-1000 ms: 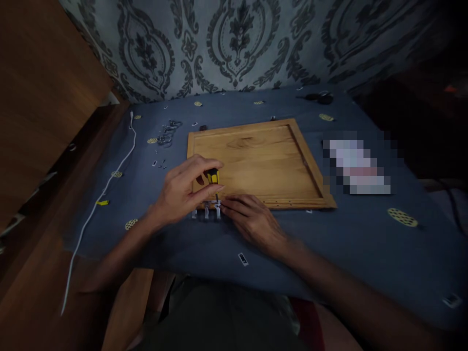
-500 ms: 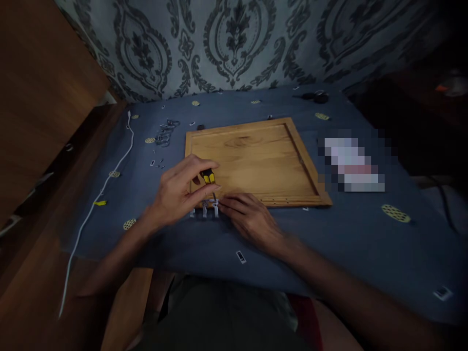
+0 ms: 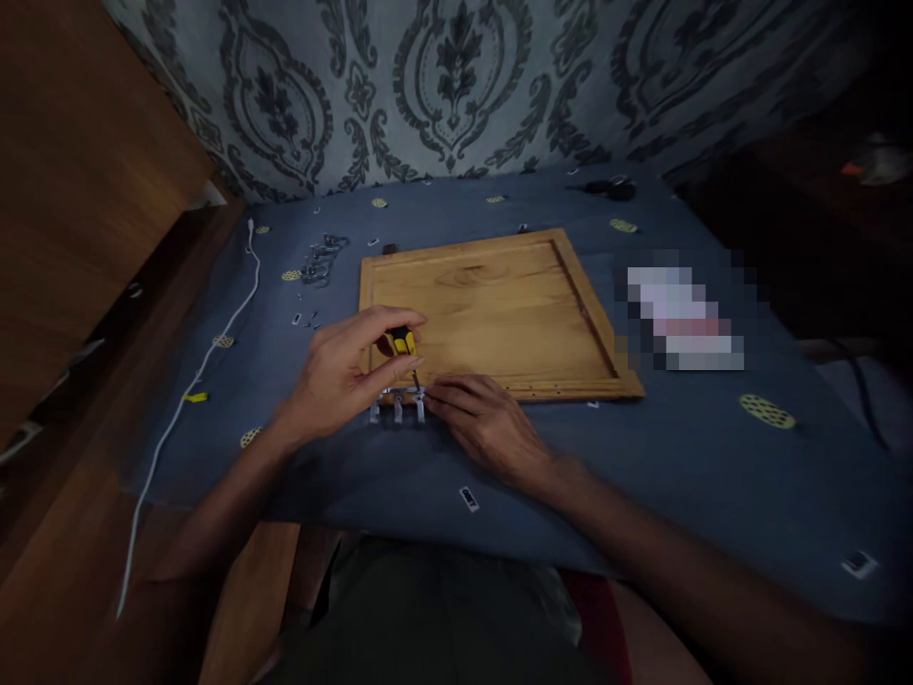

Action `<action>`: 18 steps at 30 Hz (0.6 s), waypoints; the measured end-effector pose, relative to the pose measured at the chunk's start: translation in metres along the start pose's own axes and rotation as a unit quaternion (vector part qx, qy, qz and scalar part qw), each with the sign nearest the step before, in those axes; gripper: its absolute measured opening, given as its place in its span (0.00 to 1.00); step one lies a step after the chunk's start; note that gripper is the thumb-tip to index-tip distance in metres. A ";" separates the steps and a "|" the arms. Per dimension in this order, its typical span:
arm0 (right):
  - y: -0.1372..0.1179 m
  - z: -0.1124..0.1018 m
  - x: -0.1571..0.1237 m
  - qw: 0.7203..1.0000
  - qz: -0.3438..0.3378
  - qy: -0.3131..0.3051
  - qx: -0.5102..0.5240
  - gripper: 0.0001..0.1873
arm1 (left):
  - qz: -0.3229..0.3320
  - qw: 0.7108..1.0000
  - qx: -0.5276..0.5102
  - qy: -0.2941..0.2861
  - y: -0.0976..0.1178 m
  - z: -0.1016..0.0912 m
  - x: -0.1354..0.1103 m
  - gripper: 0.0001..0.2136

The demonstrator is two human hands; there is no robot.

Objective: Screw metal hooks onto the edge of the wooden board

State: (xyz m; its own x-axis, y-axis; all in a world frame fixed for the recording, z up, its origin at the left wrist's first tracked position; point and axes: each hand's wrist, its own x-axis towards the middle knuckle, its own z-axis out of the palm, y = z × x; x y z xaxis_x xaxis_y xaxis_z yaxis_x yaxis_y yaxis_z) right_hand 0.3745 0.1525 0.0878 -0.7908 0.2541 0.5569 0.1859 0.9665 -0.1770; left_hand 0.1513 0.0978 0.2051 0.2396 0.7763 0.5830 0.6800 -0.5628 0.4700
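My left hand [image 3: 335, 366] grips a small screwdriver [image 3: 404, 342] by its black and yellow handle, thumb and fingers closed around it. The thin shaft points down at the top of a metal hook [image 3: 420, 407] on the near edge of a framed wooden board [image 3: 492, 314]. Against that hook rest the fingertips of my right hand [image 3: 492, 423], fingers held together and lying over the edge. Two more hooks stand in line to the left along the same edge. The screw under the tip is too small to make out.
Loose metal hooks [image 3: 324, 259] and several small screws [image 3: 312, 322] lie left of the board on the blue patterned cloth [image 3: 542, 514]. A white cable [image 3: 184, 395] runs down the left side. Scissors-like black handles [image 3: 619, 188] lie at the back right, above a blurred-out object [image 3: 685, 309].
The screwdriver handle has turned slightly in my left hand, its tip staying at the same hook. My right hand keeps its place. The whole view has shifted a little.
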 end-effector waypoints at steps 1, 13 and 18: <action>0.000 0.000 0.000 1.000 0.002 -0.003 0.000 0.18 | 0.007 1.000 0.006 0.006 0.000 0.002 -0.001 0.10; -0.001 -0.001 0.001 1.000 0.010 -0.006 0.018 0.19 | -0.075 0.989 -0.127 -0.030 0.004 0.000 0.002 0.13; -0.001 0.000 0.001 1.000 0.017 -0.013 0.019 0.20 | -0.057 0.997 -0.057 -0.012 0.003 0.004 0.000 0.11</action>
State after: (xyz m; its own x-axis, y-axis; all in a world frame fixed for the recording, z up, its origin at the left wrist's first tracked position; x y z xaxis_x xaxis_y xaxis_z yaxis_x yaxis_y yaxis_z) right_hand 0.3738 0.1517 0.0881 -0.7992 0.2848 0.5294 0.1901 0.9552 -0.2269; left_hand 0.1562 0.0973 0.2043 0.1817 0.8430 0.5063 0.6214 -0.4975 0.6053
